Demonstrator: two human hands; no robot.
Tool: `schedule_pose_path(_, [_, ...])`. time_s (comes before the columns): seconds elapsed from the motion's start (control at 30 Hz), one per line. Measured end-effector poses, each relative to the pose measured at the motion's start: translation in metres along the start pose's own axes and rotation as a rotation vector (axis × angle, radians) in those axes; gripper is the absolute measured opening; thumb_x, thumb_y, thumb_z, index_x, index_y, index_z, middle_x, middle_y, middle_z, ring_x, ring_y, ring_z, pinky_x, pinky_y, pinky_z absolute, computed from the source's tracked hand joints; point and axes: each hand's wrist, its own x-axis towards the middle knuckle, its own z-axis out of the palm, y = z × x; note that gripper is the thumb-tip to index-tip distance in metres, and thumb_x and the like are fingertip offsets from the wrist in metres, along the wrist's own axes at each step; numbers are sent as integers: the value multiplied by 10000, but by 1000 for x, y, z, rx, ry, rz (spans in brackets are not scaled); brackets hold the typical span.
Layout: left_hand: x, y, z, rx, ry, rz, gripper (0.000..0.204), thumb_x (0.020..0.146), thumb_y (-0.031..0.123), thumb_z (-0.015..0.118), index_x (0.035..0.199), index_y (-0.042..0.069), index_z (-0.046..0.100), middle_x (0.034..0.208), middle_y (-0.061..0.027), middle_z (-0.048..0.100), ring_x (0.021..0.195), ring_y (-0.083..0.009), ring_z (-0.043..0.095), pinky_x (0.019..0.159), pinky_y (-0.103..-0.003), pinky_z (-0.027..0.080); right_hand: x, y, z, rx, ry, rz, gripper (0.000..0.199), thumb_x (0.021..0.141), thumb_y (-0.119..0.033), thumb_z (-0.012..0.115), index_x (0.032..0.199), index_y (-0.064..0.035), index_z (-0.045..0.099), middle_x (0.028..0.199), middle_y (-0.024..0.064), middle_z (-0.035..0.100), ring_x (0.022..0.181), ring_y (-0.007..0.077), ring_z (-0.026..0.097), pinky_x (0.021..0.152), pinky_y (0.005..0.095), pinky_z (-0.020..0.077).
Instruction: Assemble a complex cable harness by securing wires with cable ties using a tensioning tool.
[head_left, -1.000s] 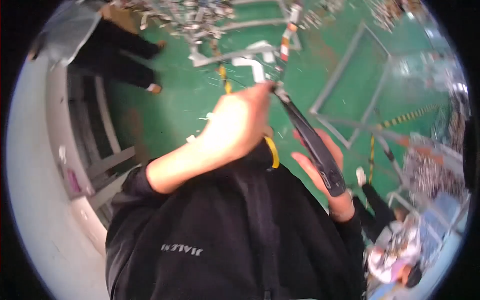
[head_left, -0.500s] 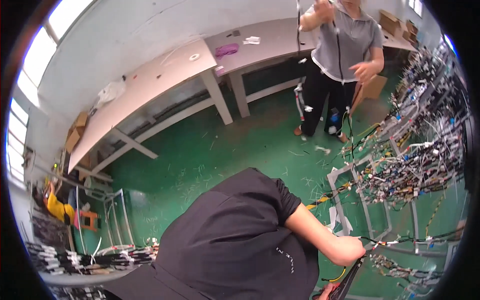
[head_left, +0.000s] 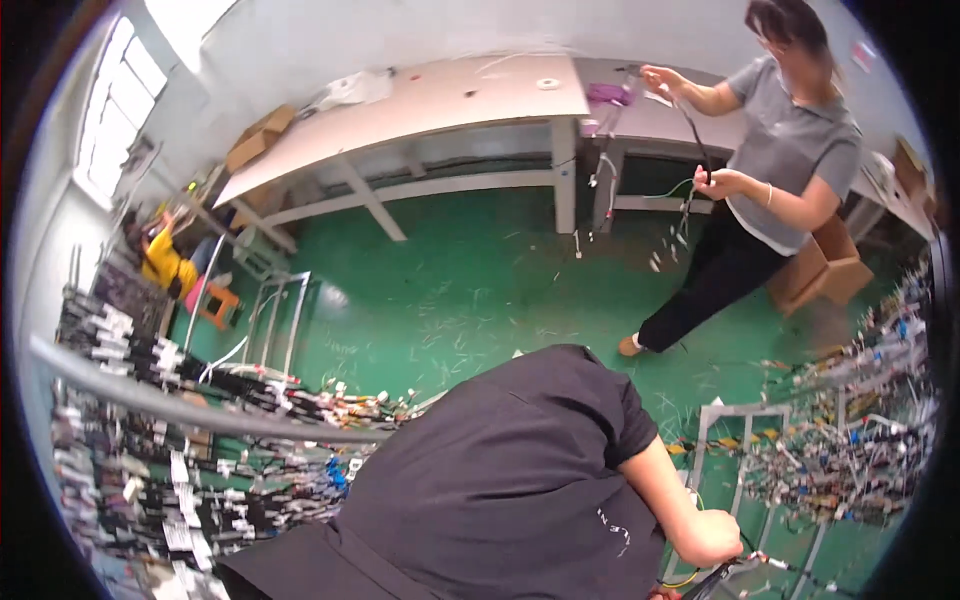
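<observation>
**Fist on a wire bundle at the near right edge**

Low at the near right, one bare hand [head_left: 712, 537] of the person in the black shirt [head_left: 500, 480] is curled shut around a dark wire bundle [head_left: 735, 572] that runs down and out past the lower rim. By its place at the right it looks like the right hand, with the forearm coming from the short black sleeve. The left hand does not show anywhere; the shirt's bulk fills the near middle and hides that side.

Just right of the fist stands a pale metal frame [head_left: 745, 412] strung with a dense tangle of thin coloured wires and connectors [head_left: 850, 460], reaching to the right rim. The fist sits between the shirt and this frame, so the room around it is tight.

To the near left, a grey rail [head_left: 200, 415] crosses at a slant above more hanging harnesses [head_left: 170, 480] with white tags.

Beyond lies open green floor [head_left: 470, 290], smooth, glossy and littered with short pale offcuts. At the far side long pale tables [head_left: 430, 110] on slanted legs line the wall. At the far right a co-worker in a grey shirt [head_left: 790, 150] stretches a black cable [head_left: 695, 135] between two raised hands, beside brown cardboard boxes [head_left: 830, 270].
</observation>
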Motion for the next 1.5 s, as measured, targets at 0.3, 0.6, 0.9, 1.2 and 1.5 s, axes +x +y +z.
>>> schedule_pose_path(0.3, [-3,-16,-10,200,160,-95,131,562,159,700,654,66,695,654,-149,683,657,-351,697,597,-463,564,72,-13,34,-11,-392,50,210,1035,-316,531,940,-135,485,718,-28,385,624,87,422,559,256,379])
schedule_pose_path(0.6, [-23,-70,-47,-21,-184,-157,266,933,279,538,1122,132,656,894,-166,699,795,-351,706,655,-469,549,-3,-32,10,399,-29,31,209,1018,-247,552,896,-94,479,725,4,443,599,110,436,546,281,374])
schedule_pose_path(0.9, [-1,-62,-40,-390,-276,-90,352,978,164,569,1327,125,596,819,-176,663,682,-329,661,647,-414,511,-20,-18,51,288,290,-217,117,968,-113,652,977,-48,556,811,-1,557,712,106,546,667,250,466])
schedule_pose_path(1.2, [4,-37,-44,-275,-165,-84,282,966,174,573,1197,41,665,819,-226,668,777,-402,670,695,-467,512,-25,-33,61,-453,561,-484,275,796,-48,781,1016,-2,622,884,77,672,753,173,632,703,308,507])
schedule_pose_path(1.5, [24,-62,-57,-44,-417,422,337,935,162,581,1260,71,566,874,-201,681,777,-378,673,662,-455,530,-57,-42,58,638,260,-76,90,1018,-157,569,1000,-101,501,761,5,460,614,108,453,575,262,393])
